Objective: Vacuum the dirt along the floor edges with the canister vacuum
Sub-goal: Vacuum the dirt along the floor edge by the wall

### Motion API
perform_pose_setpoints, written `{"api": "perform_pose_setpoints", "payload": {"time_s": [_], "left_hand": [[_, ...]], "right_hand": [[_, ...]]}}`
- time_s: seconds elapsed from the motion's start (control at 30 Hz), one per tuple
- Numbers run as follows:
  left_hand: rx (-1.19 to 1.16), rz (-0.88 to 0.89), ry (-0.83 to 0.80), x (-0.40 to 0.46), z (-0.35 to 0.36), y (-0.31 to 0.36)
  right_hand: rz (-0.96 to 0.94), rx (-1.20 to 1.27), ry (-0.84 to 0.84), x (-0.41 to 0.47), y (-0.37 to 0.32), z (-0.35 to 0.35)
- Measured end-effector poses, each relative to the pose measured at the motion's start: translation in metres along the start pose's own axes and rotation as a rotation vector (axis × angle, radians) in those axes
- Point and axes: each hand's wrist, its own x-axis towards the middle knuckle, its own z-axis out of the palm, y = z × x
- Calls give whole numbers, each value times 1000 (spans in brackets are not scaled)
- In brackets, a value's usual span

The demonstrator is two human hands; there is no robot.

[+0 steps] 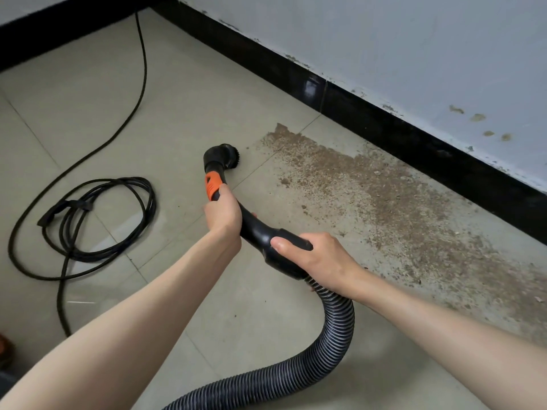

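pale grey-green tiles (183,93) make up the floor, crossed by thin grout lines, and a glossy black skirting (384,125) is seen running along the foot of a whitewashed wall (414,54) whose paint is chipped and stained near its lower edge. a broad band of brown dirt (384,208) is spread over the tiles beside the skirting on the right, densest near the middle of the band and thinning to scattered specks toward the open floor. a curved black handle (257,229) of the vacuum is held low over the tiles; it ends in a round brush nozzle (225,153), which is set just beside the near-left end of the dirt band, whether touching the floor cannot be told. an orange slider (213,186) is fitted on the neck behind the nozzle. the left hand (222,216) is wrapped round the neck just below the orange part, and the right hand (313,255) is gripped round the thicker cuff where the ribbed hose (331,350) joins, thumb laid along the top. the hose is looped down and off the lower edge of the view. a black power cord (97,220) lies partly coiled on the tiles at the left, one strand leading away to the far corner. no readable writing or brand mark is seen on any part.
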Motion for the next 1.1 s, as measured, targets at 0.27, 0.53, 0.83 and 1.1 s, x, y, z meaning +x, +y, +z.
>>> {"api": "perform_pose_setpoints", "payload": {"time_s": [0.27, 0.53, 0.83, 1.1], "left_hand": [[58, 27, -82, 14, 26, 5], [118, 40, -159, 21, 60, 13], [241, 113, -212, 42, 84, 46], [341, 150, -271, 56, 76, 67]], "right_hand": [[21, -41, 92, 12, 5, -12], [48, 3, 138, 23, 14, -30], [100, 155, 153, 48, -8, -30], [110, 261, 142, 55, -25, -3]]}}
